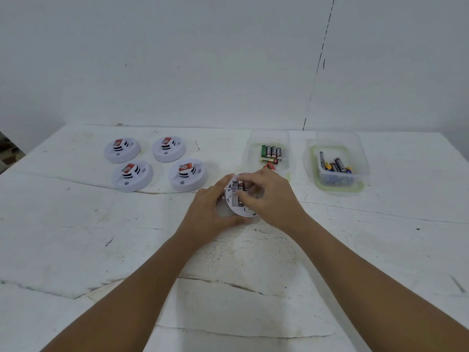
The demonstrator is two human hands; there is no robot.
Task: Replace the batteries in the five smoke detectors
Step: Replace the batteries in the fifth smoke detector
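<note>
Four round white plastic smoke detectors near the far left table edge. Left hand gripping a tilted open detector mid-table; right hand pinching inside. Clear tubs of batteries far right. Cracked white tabletop, plain wall.

- Both bare forearms reach forward from the lower corners and converge at centre.
- Left hand: palm turned inward, fingers curved up round the far-left rim of the smoke detector, thumb along its near edge; grips it, tilted up on edge.
- Right hand: knuckles up, wrist slightly raised, fingers curled down onto the detector's open back; fingertips bunched at the battery bay. Whether they pinch anything cannot be told.
</note>
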